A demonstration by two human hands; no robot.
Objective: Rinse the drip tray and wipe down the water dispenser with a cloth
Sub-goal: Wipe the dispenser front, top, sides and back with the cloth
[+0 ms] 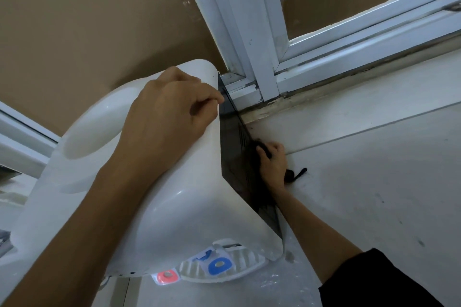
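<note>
Wiping underway: right hand (272, 162) gripped dark cloth (291, 174) against dispenser's (174, 207) right side; left hand (167, 117), fingers curled, steadied top. Tray (224, 269) fitted.

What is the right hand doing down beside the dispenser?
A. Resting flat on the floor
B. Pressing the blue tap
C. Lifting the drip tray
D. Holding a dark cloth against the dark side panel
D: the right hand grips a dark cloth against the dispenser's dark side panel, far from the blue tap.
</note>
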